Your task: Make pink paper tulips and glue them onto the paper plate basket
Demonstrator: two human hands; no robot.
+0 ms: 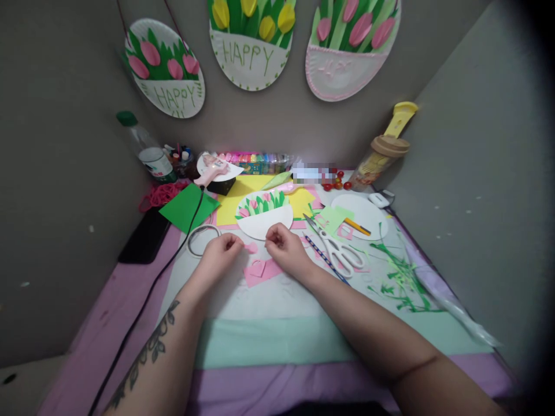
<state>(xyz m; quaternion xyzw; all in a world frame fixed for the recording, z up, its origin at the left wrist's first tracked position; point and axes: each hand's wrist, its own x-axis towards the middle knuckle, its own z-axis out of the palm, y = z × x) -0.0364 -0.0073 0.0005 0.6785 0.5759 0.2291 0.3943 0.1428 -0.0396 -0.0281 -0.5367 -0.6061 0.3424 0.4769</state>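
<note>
Noting left hand (226, 245) closed in a pinch on pink cutout (251, 248) at seven o'clock from tulip plate (262, 224), right hand (281, 245) curled with fingers' hold impossible to tell, and judging cut paper liable to crease or tear if squeezed hard or tugged unevenly.

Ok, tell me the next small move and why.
I'd probably move the pink piece, close by the left hand, towards the right-hand leaves on the plate: pink flowers show farther left, but none there.
</note>
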